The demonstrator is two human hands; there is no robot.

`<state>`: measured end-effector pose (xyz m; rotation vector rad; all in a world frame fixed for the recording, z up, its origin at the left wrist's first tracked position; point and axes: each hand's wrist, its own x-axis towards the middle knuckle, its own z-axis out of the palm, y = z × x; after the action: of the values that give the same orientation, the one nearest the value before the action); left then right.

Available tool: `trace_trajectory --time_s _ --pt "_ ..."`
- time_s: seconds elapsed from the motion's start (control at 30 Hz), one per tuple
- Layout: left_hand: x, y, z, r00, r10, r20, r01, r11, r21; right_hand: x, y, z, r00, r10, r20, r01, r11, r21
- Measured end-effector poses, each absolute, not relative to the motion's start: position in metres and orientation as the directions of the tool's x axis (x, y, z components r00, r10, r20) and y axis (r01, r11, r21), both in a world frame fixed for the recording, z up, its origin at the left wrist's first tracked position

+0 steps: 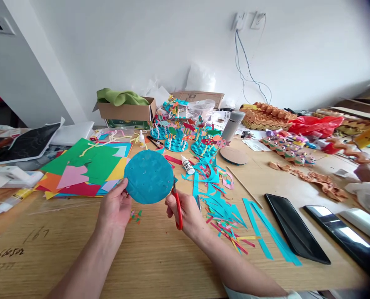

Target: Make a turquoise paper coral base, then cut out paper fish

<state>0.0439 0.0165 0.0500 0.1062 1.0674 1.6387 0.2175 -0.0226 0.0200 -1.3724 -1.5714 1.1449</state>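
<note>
A round blue paper-covered disc (148, 177) is held up over the table, its face toward me. My left hand (115, 203) pinches its left edge between thumb and fingers. In my right hand (186, 211) is a pair of red-handled scissors (178, 209), its blades at the disc's right edge; how far they are apart I cannot make out. Tiny green and orange paper bits (136, 215) lie below the disc. To its right are blue paper scraps (222, 207) and a white glue bottle (188, 165).
Coloured paper sheets (88, 162) are stacked at left. Finished-looking blue paper models (175, 139) stand behind, near a cardboard box (125, 111) and a grey bottle (233, 125). A brown cardboard disc (234, 155), a wooden stick (244, 187), a black tray-like object (297, 228) and a phone (337, 232) lie right.
</note>
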Motion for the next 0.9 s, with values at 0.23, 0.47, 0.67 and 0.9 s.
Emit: trace_trajectory --time_s 0.23,0.47,0.67,0.9 --pt "0.044 0.017 0.046 -0.387 0.809 -0.442 -0.738 0.016 0.675 0.217 -0.024 0.025 -0.156 0.988 -0.009 0.250 0.031 -0.968" --pt "0.043 0.018 0.042 -0.383 0.830 -0.405 -0.728 -0.002 0.685 0.216 -0.027 0.030 -0.164 0.986 -0.031 0.269 0.015 -0.963" --pt "0.041 0.019 0.035 -0.372 0.849 -0.376 -0.715 -0.003 0.700 0.216 -0.023 0.024 -0.148 0.987 -0.057 0.242 -0.020 -0.970" --pt "0.041 0.018 0.034 -0.371 0.852 -0.370 -0.711 -0.004 0.703 0.215 -0.024 0.026 -0.099 0.990 -0.104 0.230 -0.079 -0.970"
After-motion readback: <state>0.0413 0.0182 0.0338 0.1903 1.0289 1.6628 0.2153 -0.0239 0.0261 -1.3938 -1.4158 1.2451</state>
